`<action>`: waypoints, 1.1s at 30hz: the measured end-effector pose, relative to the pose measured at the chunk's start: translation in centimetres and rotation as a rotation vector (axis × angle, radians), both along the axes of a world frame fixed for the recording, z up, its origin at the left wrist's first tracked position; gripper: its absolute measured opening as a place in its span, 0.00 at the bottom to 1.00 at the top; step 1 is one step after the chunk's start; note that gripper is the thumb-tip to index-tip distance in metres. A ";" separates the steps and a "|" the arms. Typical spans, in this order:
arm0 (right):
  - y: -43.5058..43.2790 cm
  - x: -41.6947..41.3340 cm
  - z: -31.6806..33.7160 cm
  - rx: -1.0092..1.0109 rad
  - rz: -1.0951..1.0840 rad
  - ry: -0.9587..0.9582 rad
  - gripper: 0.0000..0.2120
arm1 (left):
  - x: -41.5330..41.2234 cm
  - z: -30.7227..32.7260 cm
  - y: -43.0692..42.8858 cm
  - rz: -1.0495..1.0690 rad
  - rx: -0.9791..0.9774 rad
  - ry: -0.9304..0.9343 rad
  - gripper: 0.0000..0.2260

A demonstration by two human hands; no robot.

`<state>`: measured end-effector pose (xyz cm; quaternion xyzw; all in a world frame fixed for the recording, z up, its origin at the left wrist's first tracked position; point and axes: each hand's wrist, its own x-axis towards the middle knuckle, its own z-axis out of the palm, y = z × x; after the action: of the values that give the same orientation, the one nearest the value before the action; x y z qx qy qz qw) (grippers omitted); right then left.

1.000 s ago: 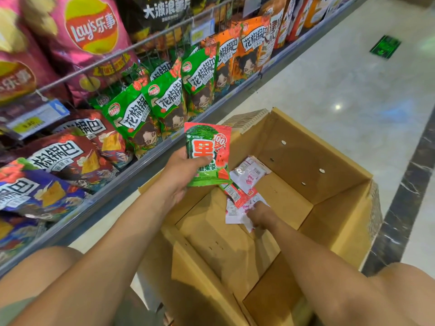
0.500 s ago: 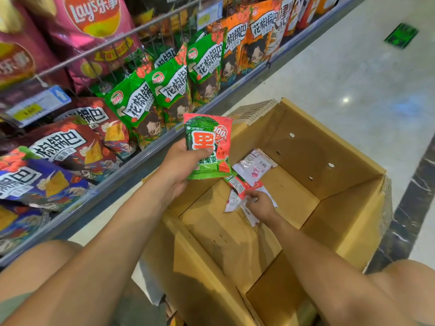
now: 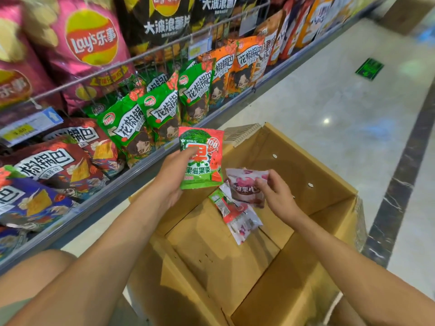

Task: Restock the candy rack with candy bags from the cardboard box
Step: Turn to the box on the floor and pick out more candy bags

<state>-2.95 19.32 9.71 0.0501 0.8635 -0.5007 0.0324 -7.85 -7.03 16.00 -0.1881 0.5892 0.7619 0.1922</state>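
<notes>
An open cardboard box [image 3: 313, 158] stands on the floor below me. My left hand [image 3: 173, 175] grips a green and red candy bag [image 3: 204, 165] upright over the box's left edge. My right hand [image 3: 276, 194] pinches a white and pink candy bag [image 3: 244, 185] lifted above the box floor. Two more candy bags [image 3: 235, 214] lie on the box bottom, one red and green, one white. The rack [image 3: 146, 165] of snack bags runs along the left.
Green snack bags [image 3: 141, 121], orange ones [image 3: 237, 64] and big chip bags [image 3: 87, 43] fill the shelves behind a wire rail [image 3: 150, 55]. A price tag [image 3: 26, 128] hangs at left. Glossy floor [image 3: 329, 97] with a dark stripe [image 3: 404, 165] lies to the right.
My right hand took hold of the white and pink bag on the box floor and raised it. My left hand kept the green bag up; the view tilted toward the shelves.
</notes>
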 end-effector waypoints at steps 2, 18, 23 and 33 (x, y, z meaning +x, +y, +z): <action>0.6 -0.1 3.0 -0.112 -0.036 0.050 0.07 | -0.2 0.4 0.5 0.002 0.025 -0.001 0.11; -0.6 0.8 31.2 -0.524 -0.295 -0.156 0.10 | 5.5 22.8 2.5 -0.056 0.068 -0.135 0.21; -2.0 3.3 44.4 -0.496 -0.332 -0.221 0.10 | 8.7 36.6 2.2 -0.152 0.069 -0.080 0.19; -4.8 10.7 64.8 -0.384 -0.236 -0.092 0.06 | 16.9 56.6 3.6 -0.154 -0.162 0.093 0.13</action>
<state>7.73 14.55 74.48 0.1665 0.7383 -0.6533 0.0219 9.05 -3.43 72.62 -0.1218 0.6699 0.7026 0.2068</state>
